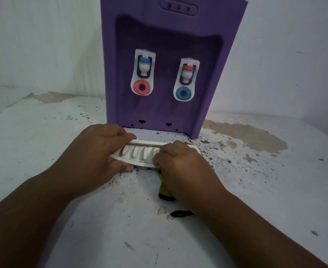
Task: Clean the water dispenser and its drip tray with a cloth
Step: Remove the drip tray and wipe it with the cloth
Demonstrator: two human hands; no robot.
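Matt purple plastic dispenser (167, 74), smooth white plastic drip tray (140, 151), yellow cloth (164, 188), tabletop (256, 190) paint flaking rough.

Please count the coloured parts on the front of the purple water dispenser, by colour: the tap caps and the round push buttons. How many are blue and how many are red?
Blue: 2, the left tap cap and the right round button.
Red: 2, the right tap cap and the left round button.
Total: 4, all on the water dispenser.

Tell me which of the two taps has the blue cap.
The left tap: blue cap above a red ring. The right tap has a red cap and blue ring.
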